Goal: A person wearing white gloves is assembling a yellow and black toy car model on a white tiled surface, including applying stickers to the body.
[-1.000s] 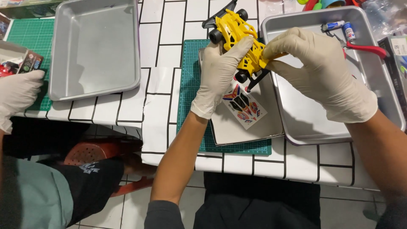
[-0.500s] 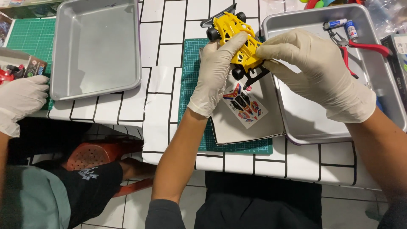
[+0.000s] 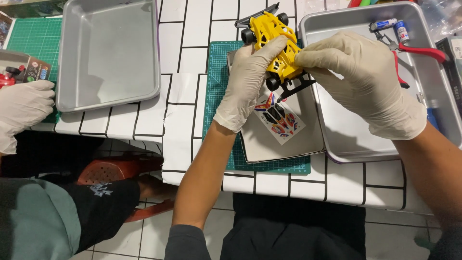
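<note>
2 gloved hands grip a yellow toy car (image 3: 278, 48) above the green mat (image 3: 217, 86): the left hand (image 3: 248, 79) wraps its near side, fingers curled over the body, while the right hand (image 3: 358, 79) pinches it from the far side, close to the black rear wing. The car sits tilted, nose pointing away from the mat's near edge, 2 black wheels showing at its front. By the look of it, the step in hand is fitting or pressing a body part home; the next move calls for a steady hold from the left hand and fine fingertip pressure from the right.

On the mat, just below the car, lies a sticker sheet (image 3: 279, 118) on a grey board. Right of the mat stands a metal tray (image 3: 337, 139) holding red-handled pliers (image 3: 416, 48) and small batteries (image 3: 392, 26). Left of the mat sits a second tray (image 3: 108, 50), and beyond it a co-worker's gloved hand (image 3: 24, 108) rests closed beside a red toy. The right tray's rim crowds the right hand.
</note>
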